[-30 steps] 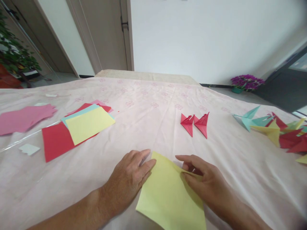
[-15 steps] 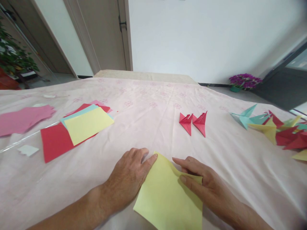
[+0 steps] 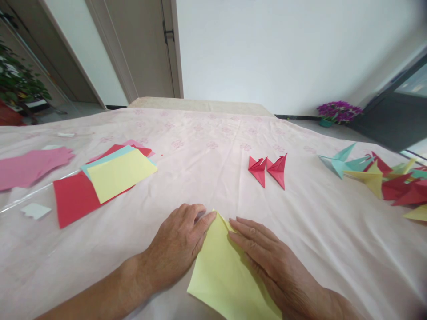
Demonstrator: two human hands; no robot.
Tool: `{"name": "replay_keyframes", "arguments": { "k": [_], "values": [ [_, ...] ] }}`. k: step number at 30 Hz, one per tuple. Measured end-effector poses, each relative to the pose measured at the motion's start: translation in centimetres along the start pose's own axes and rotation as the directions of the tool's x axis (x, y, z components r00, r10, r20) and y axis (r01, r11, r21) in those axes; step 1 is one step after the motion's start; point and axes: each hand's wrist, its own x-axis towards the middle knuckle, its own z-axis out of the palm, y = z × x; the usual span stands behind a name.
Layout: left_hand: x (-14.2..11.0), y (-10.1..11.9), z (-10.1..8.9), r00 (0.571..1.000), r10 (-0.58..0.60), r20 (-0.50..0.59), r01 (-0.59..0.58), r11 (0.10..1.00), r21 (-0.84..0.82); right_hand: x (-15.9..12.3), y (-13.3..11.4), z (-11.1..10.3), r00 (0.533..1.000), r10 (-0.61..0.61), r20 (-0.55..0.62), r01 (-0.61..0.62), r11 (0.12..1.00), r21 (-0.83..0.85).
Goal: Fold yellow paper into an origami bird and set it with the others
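A pale yellow sheet of paper [image 3: 222, 271] lies on the cloth in front of me, one corner pointing away and its right edge folded inward near that corner. My left hand [image 3: 178, 242] is at the paper's left edge, thumb pressed at the far corner and fingers curled together on the cloth. Over the right side of the sheet lies my right hand [image 3: 271, 260], its fingers stretched out flat with the tips on the folded strip. This hand hides most of the paper's right edge.
Two folded red paper birds [image 3: 267, 171] sit beyond my hands. Several folded cranes [image 3: 373, 175] crowd the right side. At left are a yellow sheet [image 3: 122, 173] on coloured paper, a pink stack [image 3: 33, 164] and a white scrap [image 3: 35, 211].
My right hand has moved left and flattened onto the sheet. The raised right edge of the paper is now folded down inward. My left hand stays at the far corner.
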Motion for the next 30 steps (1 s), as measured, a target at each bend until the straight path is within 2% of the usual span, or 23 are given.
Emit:
{"name": "replay_keyframes", "arguments": {
  "k": [8,13,17,25,30],
  "values": [
    [0.13,-0.15,-0.16,1.000,-0.023,0.013,0.023,0.999,-0.049,0.12,-0.48,0.07,0.998,-0.016,0.055,0.019,0.998,-0.053],
    [0.14,-0.11,-0.15,0.999,-0.037,-0.003,0.036,0.997,-0.063,0.14,-0.46,0.31,0.999,-0.029,0.013,0.030,0.998,-0.056],
    [0.15,-0.04,-0.06,0.999,-0.054,-0.006,0.054,0.996,-0.069,0.02,-0.37,0.49,0.998,-0.038,0.043,0.042,0.994,-0.100],
    [0.11,0.27,-0.30,1.000,-0.020,0.016,0.019,0.999,0.036,-0.04,-0.49,0.53,0.998,-0.044,0.053,0.051,0.991,-0.120],
    [0.37,0.36,-0.45,0.999,-0.035,0.030,0.034,0.999,0.040,0.02,-0.57,0.38,0.998,-0.033,0.062,0.039,0.994,-0.105]
  ]
}}
